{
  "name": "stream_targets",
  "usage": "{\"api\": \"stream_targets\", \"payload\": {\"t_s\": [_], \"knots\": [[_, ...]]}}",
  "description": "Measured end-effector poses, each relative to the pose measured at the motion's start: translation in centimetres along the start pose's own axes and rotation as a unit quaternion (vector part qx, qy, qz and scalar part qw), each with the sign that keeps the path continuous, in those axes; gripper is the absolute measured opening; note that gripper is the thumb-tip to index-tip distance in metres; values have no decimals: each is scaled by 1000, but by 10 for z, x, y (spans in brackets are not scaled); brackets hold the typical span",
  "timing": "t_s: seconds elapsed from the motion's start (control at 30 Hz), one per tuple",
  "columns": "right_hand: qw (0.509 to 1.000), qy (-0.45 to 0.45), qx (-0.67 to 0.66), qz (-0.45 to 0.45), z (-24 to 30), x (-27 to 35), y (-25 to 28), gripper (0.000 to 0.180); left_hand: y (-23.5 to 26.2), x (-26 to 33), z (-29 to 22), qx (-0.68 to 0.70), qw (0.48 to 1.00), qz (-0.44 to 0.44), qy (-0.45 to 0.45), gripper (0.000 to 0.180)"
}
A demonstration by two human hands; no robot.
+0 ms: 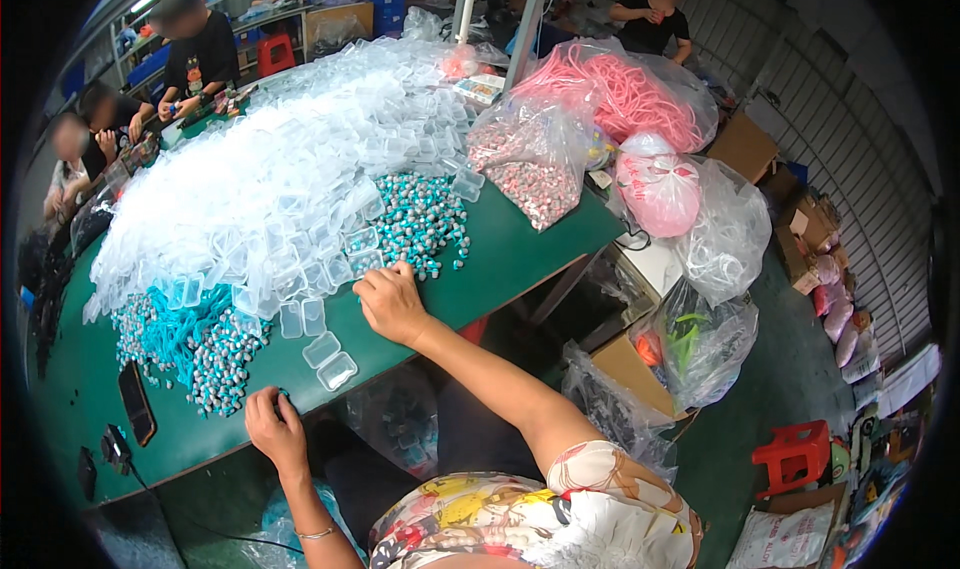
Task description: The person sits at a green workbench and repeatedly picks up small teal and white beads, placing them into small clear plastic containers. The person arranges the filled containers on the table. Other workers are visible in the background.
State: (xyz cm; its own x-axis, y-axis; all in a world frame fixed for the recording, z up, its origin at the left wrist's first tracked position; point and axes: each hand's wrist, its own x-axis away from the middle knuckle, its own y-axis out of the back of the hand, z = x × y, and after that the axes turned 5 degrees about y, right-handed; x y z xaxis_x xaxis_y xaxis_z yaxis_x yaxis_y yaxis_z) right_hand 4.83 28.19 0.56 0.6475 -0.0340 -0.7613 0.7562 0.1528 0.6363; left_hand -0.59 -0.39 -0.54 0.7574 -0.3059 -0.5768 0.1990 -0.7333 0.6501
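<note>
My left hand (276, 431) is closed at the table's front edge, beside a heap of blue-and-white bead-like pieces (215, 374). Something small and dark shows at its fingertips, too small to name. Teal cords (190, 329) lie over that heap. Further right, my right hand (392, 304) has its fingers curled together just in front of a second heap of teal-and-white pieces (425, 219); what they hold, if anything, is hidden. Small clear plastic boxes (337, 371) lie on the table between my hands.
A great mound of clear boxes (260, 149) covers much of the green table (540, 254). Bags of pink-and-white pieces (530, 164) and pink cords (630, 94) stand at the right. A phone (137, 404) lies at left. Other people sit beyond. A red stool (792, 459) stands at lower right.
</note>
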Motion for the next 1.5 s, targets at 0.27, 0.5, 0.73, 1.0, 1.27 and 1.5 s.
{"api": "stream_targets", "payload": {"t_s": [0.27, 0.5, 0.73, 1.0, 1.27, 1.5], "knots": [[1000, -7, 2, 12, -1, 0, 2, 12, 1, -1, 0, 2, 1000, -6, -13, 10], [1000, -9, 2, 14, -1, 0, 1, 13, 1, -1, 0, 3, 1000, -6, -17, 11], [1000, -8, 0, 16, -1, 1, 1, 14, 1, -1, -1, 7, 1000, -6, -8, 10], [1000, -6, -9, 21, -1, 1, 1, 13, -2, 1, 3, -1, 1000, -7, -4, 12], [1000, -5, 0, 21, -2, 2, -1, 14, -1, 1, 1, -5, 1000, -5, -2, 13], [1000, 4, -1, 6, -2, 1, -3, 13, 0, 1, 0, -3, 1000, 5, 7, 13]]}}
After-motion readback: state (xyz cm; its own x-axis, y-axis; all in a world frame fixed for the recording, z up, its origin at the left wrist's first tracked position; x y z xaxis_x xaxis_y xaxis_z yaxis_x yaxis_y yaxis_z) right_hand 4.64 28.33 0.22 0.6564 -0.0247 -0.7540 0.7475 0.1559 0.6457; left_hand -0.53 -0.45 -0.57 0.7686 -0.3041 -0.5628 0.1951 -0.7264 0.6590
